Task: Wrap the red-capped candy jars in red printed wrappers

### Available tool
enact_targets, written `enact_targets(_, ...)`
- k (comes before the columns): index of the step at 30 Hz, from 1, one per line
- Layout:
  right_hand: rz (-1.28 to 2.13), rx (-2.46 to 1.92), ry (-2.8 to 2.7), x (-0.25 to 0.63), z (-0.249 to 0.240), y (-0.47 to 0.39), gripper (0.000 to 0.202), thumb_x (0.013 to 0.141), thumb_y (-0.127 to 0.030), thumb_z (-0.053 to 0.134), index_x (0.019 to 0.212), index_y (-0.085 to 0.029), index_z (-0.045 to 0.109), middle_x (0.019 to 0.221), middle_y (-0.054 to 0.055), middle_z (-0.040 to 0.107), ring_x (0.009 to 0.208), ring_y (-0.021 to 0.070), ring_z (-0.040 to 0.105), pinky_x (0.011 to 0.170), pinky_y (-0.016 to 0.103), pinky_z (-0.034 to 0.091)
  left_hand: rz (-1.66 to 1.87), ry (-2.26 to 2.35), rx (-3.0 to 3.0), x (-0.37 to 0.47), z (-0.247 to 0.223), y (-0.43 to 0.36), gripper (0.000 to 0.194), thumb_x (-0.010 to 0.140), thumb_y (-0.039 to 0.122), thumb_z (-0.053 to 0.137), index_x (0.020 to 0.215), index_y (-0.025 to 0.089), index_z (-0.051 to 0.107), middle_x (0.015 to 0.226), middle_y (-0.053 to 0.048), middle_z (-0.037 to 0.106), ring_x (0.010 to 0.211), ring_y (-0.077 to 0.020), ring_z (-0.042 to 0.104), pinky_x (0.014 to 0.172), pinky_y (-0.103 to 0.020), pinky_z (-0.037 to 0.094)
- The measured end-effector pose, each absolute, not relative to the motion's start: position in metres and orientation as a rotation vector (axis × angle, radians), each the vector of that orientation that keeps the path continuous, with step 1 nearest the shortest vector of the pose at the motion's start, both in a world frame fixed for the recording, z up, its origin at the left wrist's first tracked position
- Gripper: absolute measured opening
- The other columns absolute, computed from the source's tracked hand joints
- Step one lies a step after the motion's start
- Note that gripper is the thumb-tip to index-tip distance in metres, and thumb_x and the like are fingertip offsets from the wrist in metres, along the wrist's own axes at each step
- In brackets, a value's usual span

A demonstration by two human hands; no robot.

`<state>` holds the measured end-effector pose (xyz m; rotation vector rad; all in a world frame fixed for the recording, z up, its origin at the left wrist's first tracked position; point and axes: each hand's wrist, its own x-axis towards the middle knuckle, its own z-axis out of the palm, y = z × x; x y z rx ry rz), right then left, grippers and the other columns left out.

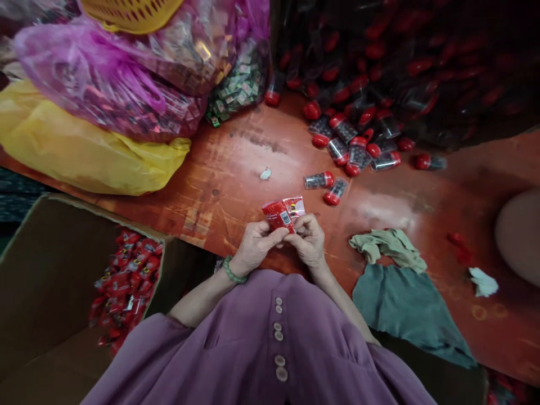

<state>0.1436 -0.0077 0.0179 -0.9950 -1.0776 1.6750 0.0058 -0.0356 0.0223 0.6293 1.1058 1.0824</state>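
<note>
just above the table's (236,169) near edge, my left hand (255,243) and right hand (310,241) meet, fingers pinched shut on a red packet (282,212) held between them. beyond the packet lie loose red-capped vials (324,180). left of it sits a cardboard box (46,270) of red packets; right of it, a green cloth (405,304).
</note>
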Motion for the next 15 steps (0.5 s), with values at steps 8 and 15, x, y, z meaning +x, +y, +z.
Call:
enact_targets(8, 1.722, -0.884, -1.148, 0.137, 0.01, -0.011, 0.049, 0.069, -0.046, 0.086, 0.071, -0.024, 0.042, 0.063, -0.008, 0.064, 0.04, 0.01, 0.057, 0.044, 0.024, 0.051, 1.127, 1.105, 0.688, 0.002, 0.029, -0.045, 0.032, 0.079, 0.044, 0.074, 0.074, 0.013, 0.074, 0.061, -0.001, 0.066, 0.056, -0.0102, 0.056, 0.059, -0.023, 0.047)
enact_targets(15, 1.111, -1.093, -1.855, 0.176, 0.045, -0.025, 0.016, 0.087, -0.036, 0.073, 0.086, -0.022, 0.064, 0.081, 0.0, 0.073, 0.073, 0.0153, 0.068, 0.07, 0.03, 0.054, 1.253, 1.75, 0.994, -0.08, 0.083, -0.11, 0.022, 0.083, 0.036, 0.068, 0.1, 0.028, 0.078, 0.109, 0.001, 0.077, 0.103, -0.0297, 0.072, 0.096, -0.05, 0.058)
